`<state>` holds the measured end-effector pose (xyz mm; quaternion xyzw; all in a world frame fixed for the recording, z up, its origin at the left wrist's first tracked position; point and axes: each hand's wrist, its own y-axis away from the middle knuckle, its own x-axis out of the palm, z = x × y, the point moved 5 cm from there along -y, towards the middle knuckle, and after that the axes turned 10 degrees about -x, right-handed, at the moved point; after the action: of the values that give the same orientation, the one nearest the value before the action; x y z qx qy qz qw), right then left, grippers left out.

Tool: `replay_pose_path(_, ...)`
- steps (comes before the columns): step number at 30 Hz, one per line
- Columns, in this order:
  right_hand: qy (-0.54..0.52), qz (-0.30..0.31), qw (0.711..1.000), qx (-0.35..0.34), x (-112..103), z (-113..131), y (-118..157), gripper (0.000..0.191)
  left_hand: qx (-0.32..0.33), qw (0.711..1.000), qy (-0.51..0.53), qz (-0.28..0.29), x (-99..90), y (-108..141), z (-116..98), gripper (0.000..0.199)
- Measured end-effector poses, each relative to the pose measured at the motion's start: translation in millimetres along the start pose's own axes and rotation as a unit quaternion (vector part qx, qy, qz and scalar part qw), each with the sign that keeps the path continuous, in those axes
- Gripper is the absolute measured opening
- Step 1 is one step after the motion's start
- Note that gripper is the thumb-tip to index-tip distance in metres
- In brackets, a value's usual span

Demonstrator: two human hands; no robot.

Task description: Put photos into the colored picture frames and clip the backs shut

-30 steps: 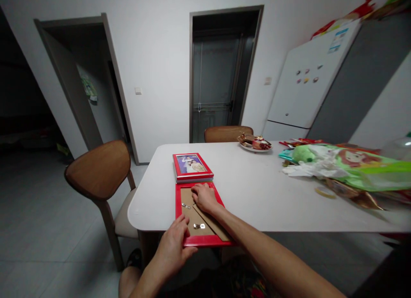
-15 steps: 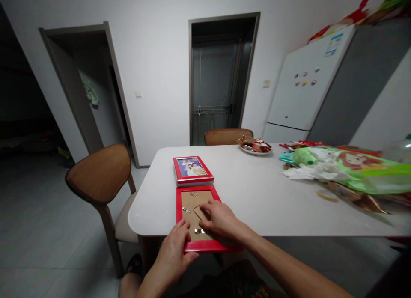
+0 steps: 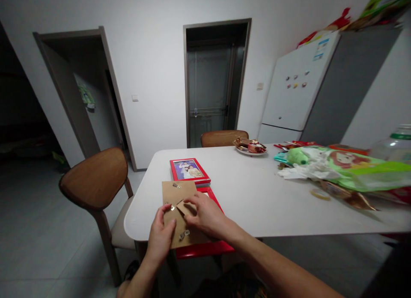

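A brown backing board (image 3: 180,194) with small metal clips is raised over a red frame (image 3: 205,249), whose right and lower edges show. My right hand (image 3: 207,214) pinches the raised flap in the middle of the board. At the board's left edge, my left hand (image 3: 161,233) grips it with the thumb on top; its other fingers are partly hidden. Just behind, a red picture frame (image 3: 189,169) lies face up, with a photo of people in it, on top of something of like size.
The white table (image 3: 253,199) has a rounded left corner. A plate (image 3: 250,151) of wrapped items stands at the back. Green packaging (image 3: 349,167), tissues and a tape roll (image 3: 320,194) lie at right. Wooden chairs (image 3: 94,178) stand left and behind.
The backing board has come up out of the red frame and moved left, with both hands on it. My left hand has moved from the frame's edge to the board. The view has shifted slightly.
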<state>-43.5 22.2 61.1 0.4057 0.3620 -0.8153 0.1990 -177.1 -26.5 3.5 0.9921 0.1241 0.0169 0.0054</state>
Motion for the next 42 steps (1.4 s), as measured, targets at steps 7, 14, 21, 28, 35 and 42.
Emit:
replay_pose_path(7, 0.061, 0.005, 0.992, 0.106, -5, -57, 19, 0.036, -0.118, 0.990, 0.029, -0.066, -82.9, -8, 8, 0.041)
replay_pose_path(14, 0.119, 0.052, 0.973, 0.192, 12, -112, 46, 0.042, -0.094, 0.979, -0.168, -0.071, -116.9, -25, 13, 0.043)
replay_pose_path(21, -0.064, -0.008, 0.954, 0.294, 1, -112, 46, 0.059, 0.063, 0.908, -0.385, -0.152, -92.5, -20, -5, 0.041)
replay_pose_path(28, -0.453, -0.091, 0.848, 0.260, -17, -64, 42, 0.068, 0.133, 0.935, -0.327, 0.030, 38.1, 27, -20, 0.050)
replay_pose_path(35, -0.436, -0.100, 0.861, 0.240, -22, -62, 42, 0.073, 0.276, 0.886, -0.370, 0.055, 83.6, 37, -34, 0.052)
replay_pose_path(42, -0.279, -0.055, 0.922, 0.264, -12, -108, 55, 0.060, 0.148, 0.921, -0.323, -0.163, -0.2, 26, -34, 0.043)
